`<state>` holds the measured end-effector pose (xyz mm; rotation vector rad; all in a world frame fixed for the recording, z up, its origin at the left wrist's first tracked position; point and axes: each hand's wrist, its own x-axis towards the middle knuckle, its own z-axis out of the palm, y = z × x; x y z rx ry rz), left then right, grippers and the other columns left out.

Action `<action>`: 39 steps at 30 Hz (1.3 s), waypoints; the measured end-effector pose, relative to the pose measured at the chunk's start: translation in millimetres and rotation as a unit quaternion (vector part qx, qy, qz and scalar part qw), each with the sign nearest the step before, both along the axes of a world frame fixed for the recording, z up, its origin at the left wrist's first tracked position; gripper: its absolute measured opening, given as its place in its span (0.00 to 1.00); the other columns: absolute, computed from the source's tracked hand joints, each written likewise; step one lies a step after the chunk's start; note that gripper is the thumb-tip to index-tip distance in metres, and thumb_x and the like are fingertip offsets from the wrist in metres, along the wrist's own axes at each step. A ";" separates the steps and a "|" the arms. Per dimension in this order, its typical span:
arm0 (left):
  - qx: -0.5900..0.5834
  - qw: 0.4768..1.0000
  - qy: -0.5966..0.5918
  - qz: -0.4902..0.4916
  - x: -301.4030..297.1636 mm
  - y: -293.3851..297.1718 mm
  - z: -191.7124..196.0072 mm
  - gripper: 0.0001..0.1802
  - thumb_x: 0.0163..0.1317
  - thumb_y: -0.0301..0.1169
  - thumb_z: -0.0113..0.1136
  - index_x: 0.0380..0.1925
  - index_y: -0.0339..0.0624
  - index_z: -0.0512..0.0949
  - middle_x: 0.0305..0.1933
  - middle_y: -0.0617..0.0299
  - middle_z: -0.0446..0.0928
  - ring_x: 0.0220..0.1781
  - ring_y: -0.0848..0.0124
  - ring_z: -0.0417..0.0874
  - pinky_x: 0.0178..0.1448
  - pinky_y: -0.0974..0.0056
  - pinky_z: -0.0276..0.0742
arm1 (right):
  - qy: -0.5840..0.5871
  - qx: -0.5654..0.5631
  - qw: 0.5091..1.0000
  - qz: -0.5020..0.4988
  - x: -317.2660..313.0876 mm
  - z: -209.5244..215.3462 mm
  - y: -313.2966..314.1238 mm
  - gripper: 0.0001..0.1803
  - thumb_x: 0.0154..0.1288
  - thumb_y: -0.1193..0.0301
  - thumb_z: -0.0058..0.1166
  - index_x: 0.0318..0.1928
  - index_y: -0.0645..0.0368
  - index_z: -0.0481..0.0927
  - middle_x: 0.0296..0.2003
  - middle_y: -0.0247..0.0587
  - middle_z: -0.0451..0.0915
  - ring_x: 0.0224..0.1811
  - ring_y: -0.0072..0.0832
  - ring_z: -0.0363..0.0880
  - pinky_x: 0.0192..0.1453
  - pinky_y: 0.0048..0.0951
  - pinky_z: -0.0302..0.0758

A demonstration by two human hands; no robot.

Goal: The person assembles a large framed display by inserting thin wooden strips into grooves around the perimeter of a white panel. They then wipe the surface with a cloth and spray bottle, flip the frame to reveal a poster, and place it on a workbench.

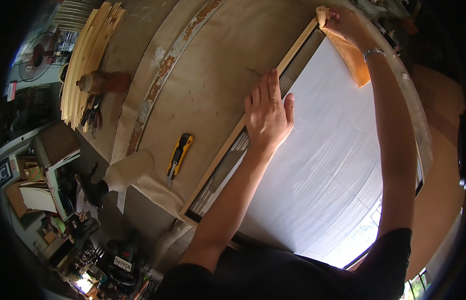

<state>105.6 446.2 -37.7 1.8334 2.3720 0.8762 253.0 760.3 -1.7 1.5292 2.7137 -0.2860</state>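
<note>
- Nearest the body, the framed glass panel (338, 165) lies flat on the workbench (203, 75); its glossy pane reflects white corrugated lines and, at the near corner, bright greenery.
- Frame: pale, square-edged wood with a dark inner border; the left rail runs diagonally away from the person.
- Left hand (267, 112): flat, fingers together and extended, palm pressing on the left rail and the pane's edge; grasping nothing.
- Right hand (345, 22): clenched on a yellow cloth (350, 55) at the far corner; the soft, folded cloth trails down onto the glass.
- Progress, as judged: wiping is at the far corner; the pane looks largely streak-free, but glare prevents confirming it.
- Left of the frame: yellow-and-black utility knife (179, 154), apart from it, on scuffed tan board.
- Farther left: stacked thin wood strips (88, 55), curved by lens.
</note>
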 end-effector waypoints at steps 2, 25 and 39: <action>-0.012 1.000 0.012 0.001 -2.0 -0.9 -0.2 0.33 0.72 0.42 0.59 0.71 0.36 0.65 0.67 0.50 0.77 0.58 0.54 0.81 0.60 0.51 0.75 | 0.000 0.003 1.000 0.027 -13.8 22.2 -13.7 0.15 0.67 0.63 0.57 0.47 0.60 0.82 0.38 0.52 0.85 0.45 0.45 0.86 0.49 0.42 0.80; -0.031 0.987 0.152 -0.043 20.9 6.2 -13.5 0.36 0.75 0.54 0.52 0.74 0.44 0.64 0.68 0.47 0.74 0.70 0.48 0.73 0.71 0.45 0.70 | 0.216 0.069 0.972 0.060 117.2 -19.0 -36.4 0.09 0.63 0.63 0.53 0.31 0.48 0.84 0.34 0.53 0.85 0.44 0.53 0.86 0.47 0.54 0.80; -0.009 0.987 0.148 -0.061 -8.1 3.9 -25.9 0.38 0.77 0.57 0.50 0.74 0.41 0.65 0.73 0.45 0.70 0.72 0.47 0.72 0.73 0.49 0.69 | -0.143 0.090 0.983 -0.066 615.6 -6.1 -237.8 0.26 0.74 0.61 0.53 0.65 0.64 0.71 0.67 0.57 0.71 0.74 0.48 0.65 0.78 0.47 0.62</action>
